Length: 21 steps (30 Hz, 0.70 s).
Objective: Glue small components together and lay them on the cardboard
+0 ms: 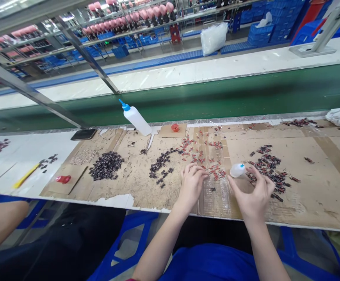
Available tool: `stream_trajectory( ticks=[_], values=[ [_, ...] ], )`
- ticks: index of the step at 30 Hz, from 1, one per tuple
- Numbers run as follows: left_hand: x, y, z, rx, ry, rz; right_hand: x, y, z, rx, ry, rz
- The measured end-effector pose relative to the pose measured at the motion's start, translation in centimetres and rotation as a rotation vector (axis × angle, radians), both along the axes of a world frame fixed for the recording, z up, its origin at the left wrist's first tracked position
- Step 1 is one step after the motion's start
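Note:
Between the thumb and fingers of my right hand (254, 197) is a small white squeeze bottle (237, 170) with a blue tip. It is tilted over the cardboard, left of a pile of black-and-red small parts (267, 166). My left hand (191, 183) rests low on the cardboard, its fingers curled together at the edge of scattered red-and-black small parts (216, 171). Whatever its fingertips hold, if anything, is hidden. One small black piece (213, 189) lies between the two hands. Farther left are loose black small parts (159, 164).
A larger white bottle (137, 121) with a blue nozzle stands tilted near the back. Cardboard (146, 191) covers the bench. Leftward lie a black heap (107, 166), a red cap (63, 179), a phone (83, 134) and a yellow-handled tool (26, 175). Another person's arm (2, 222) is at far left.

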State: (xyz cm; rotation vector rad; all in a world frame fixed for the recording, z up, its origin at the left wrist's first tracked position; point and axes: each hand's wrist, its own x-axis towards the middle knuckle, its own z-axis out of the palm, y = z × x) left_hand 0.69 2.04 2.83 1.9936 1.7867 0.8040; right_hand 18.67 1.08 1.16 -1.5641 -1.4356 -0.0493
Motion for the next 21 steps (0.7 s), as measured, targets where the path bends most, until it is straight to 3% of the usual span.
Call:
stream_trajectory(
  ticks=[4, 10, 15, 21],
  values=[
    [0.6, -1.3, 0.1, 0.029, -0.054, -0.037, -1.6, -2.2, 0.9, 0.050, 0.031, 0.153],
    [1.7, -2.4, -0.2, 0.139, -0.128, -0.095, -2.8, -2.4, -0.2, -0.224, 0.423, 0.385],
    [1.4, -3.0, -1.0, 0.041, -0.099, -0.058, -1.9, -2.3, -1.3, -0.360, 0.586, 0.346],
    [1.4, -3.6, -2.2, -0.015, -0.033, -0.022, -1.4, -2.9, -1.0, -0.425, 0.529, 0.328]
  ],
)
